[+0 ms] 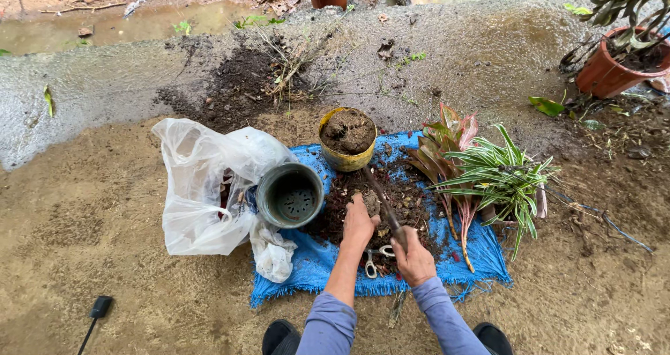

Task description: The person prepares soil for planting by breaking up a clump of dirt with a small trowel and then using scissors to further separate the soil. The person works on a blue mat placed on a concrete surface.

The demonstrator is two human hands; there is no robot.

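Right hand (413, 259) fingers clamped round the near end of a long dark-handled digging tool (380, 198). The tool's long axis runs from the near right up to the far left, with its tip close to the yellow round pot packed with soil (347, 139). Left hand (359, 222) lies just left of the shaft, palm down on the loose soil heap (398, 194) on the blue woven cloth (314, 264); fingers look together, pressing dirt, nothing gripped. Left hand sits nearer the pot. Small scissors (374, 259) lie between the wrists. Empty grey-green plastic pot (290, 195) sits left, against a clear plastic bag (199, 180). Striped green and red-leaved plants (488, 170) lie right.
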